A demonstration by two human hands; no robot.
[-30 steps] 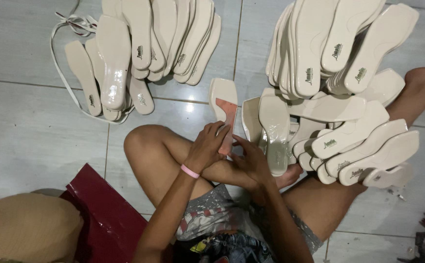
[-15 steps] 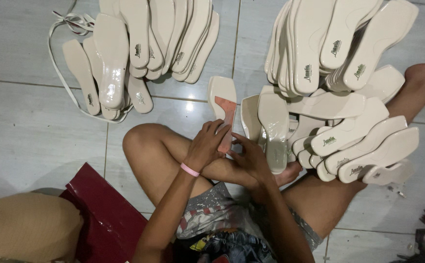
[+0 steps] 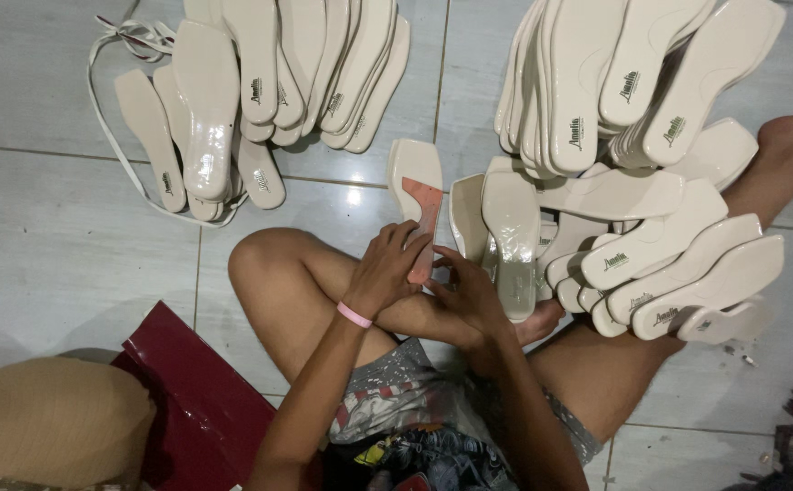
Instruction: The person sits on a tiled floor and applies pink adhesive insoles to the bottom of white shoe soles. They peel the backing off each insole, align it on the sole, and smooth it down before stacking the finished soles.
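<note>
The cream shoe sole [image 3: 417,195] lies with its long axis running away from the person, squared toe end pointing toward the far edge of the floor [image 3: 69,255], heel end down between the hands. It is glossy and pale, with a reddish-brown insert along its middle. The left hand [image 3: 385,273], pink band at the wrist, curls its fingers onto the near end of the insert; the right hand [image 3: 469,295] pinches that same end from the other side. Above the bent knees, piles of matching soles [image 3: 633,145] crowd the tiles right and left [image 3: 260,82].
</note>
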